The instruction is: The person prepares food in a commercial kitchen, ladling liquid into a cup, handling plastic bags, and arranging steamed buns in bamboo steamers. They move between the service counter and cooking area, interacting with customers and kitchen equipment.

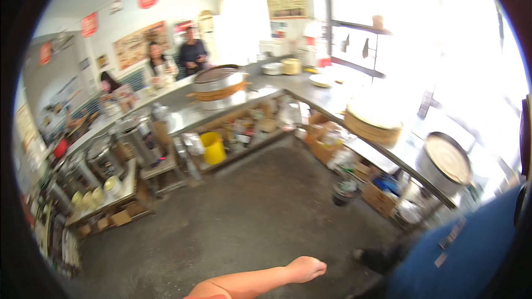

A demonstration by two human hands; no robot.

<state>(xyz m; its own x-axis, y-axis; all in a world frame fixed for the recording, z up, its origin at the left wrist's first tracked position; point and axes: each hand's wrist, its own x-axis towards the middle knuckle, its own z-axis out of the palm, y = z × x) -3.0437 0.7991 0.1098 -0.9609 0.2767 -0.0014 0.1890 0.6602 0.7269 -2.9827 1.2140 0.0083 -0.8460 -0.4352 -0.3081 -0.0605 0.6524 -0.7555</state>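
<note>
My left hand (306, 269) is held out low over the bare concrete floor (232, 216). Its fingers are curled into a fist, and nothing shows in it. The bare forearm comes in from the bottom edge. My right hand is out of view. A blue garment (469, 236) with a small tag fills the lower right corner, a dark shoe (358, 253) beside it. Nearest on the right, a large metal pot (440, 170) with pale contents stands on the steel counter (299, 87). Farther along it sits a round bamboo steamer (370, 126).
Another steamer stack (220, 87) stands at the back counter, people (193, 52) beyond it. Below are a yellow bucket (213, 148) and cardboard boxes (378, 199). A dark bin (344, 191) stands on the floor. Metal urns (141, 141) and pale cups (97, 195) line the left.
</note>
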